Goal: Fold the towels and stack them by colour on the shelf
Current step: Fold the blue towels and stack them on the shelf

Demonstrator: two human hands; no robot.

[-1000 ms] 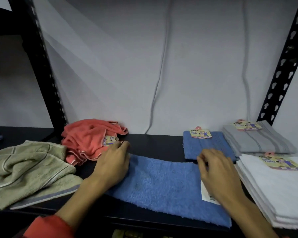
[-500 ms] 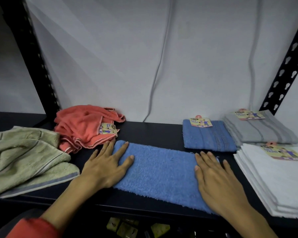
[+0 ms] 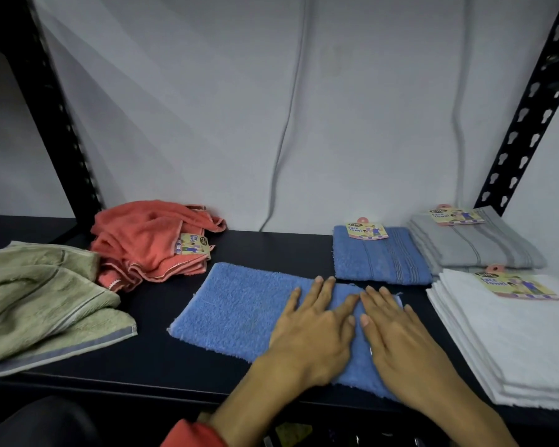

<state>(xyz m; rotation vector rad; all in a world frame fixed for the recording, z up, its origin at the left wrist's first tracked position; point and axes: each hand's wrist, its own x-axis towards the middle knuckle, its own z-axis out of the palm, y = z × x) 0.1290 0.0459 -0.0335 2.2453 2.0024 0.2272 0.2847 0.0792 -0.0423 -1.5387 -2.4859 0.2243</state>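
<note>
- The left hand (image 3: pixel 313 330) has been slid from the blue towel's (image 3: pixel 239 311) left end over to its right end, next to the right hand (image 3: pixel 397 330).
- Both hands are laid flat on the towel, fingers spread, nothing gripped.
- The towel is spread on the dark shelf (image 3: pixel 162 359), near the front edge.
- A folded blue towel (image 3: pixel 378 259) is seen just behind it.
- A grey pile (image 3: pixel 475 243) and a white pile (image 3: pixel 510 337) are kept at the right.
- A red heap (image 3: pixel 146 240) and a green heap (image 3: pixel 36 298) are left unfolded at the left.
</note>
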